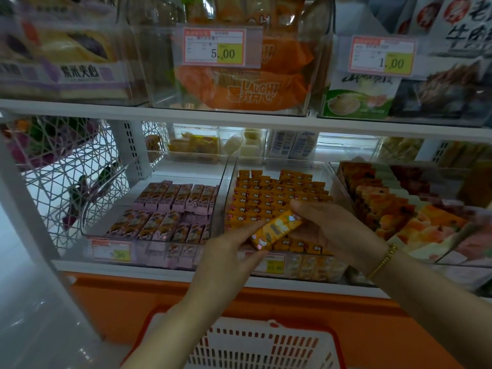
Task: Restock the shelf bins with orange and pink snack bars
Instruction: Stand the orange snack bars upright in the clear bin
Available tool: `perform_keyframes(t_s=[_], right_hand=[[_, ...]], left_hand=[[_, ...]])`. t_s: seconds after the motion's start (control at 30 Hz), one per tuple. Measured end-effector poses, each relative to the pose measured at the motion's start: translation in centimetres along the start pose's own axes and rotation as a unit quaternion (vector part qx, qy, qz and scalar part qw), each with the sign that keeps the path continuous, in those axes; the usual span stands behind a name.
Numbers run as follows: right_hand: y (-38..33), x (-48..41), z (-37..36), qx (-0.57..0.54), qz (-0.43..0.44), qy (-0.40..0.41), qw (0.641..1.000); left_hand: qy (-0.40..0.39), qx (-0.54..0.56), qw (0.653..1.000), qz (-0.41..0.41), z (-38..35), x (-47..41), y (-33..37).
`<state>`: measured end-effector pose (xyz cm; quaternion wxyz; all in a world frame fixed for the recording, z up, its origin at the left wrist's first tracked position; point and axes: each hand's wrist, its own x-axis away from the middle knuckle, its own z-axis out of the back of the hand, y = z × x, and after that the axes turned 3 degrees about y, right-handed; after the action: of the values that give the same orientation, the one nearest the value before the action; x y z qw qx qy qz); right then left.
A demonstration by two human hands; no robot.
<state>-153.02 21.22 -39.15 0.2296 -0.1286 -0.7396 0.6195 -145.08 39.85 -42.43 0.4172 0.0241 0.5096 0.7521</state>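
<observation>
An orange snack bar (277,230) is held over the front of the clear bin (282,166) of orange snack bars (279,193), which stand in tight rows. My right hand (332,230) grips the bar's upper right end between thumb and fingers. My left hand (229,249) touches its lower left end with its fingertips; whether those fingers pinch it is unclear. To the left, a second clear bin (91,209) holds pink snack bars (170,209) in rows.
A white and orange shopping basket (266,344) sits below my arms, in front of the orange shelf base (133,296). A white wire basket (66,166) hangs at left. Another bin of wrapped cakes (399,209) stands at right. The shelf above carries bins with price tags (215,46).
</observation>
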Motion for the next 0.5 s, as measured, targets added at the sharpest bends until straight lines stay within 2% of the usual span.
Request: perform_keyframes(t_s=[0.1,0.2,0.3,0.37,0.5], right_hand=[[-0.7,-0.8,-0.2,0.040,0.026,-0.001,0.999],[-2.3,-3.6,0.5,0.108,0.125,0.092,0.982],[-4.0,-8.0,2.2,0.293,0.217,0.233,0.901],[-4.8,-10.7,2.8,0.367,0.251,0.262,0.857],[-5.1,-14.9,2.6,0.462,0.275,0.272,0.798]], left_hand=[[0.021,-0.067,0.997,-0.016,0.3,-0.5,-0.8],[0.112,-0.078,0.990,0.021,1.3,-1.3,-2.2],[0.116,-0.074,0.984,0.109,2.1,-2.0,-3.8],[0.096,-0.076,0.987,0.106,2.1,-2.1,-4.4],[0.097,-0.097,0.987,0.081,2.3,-2.2,-4.9]])
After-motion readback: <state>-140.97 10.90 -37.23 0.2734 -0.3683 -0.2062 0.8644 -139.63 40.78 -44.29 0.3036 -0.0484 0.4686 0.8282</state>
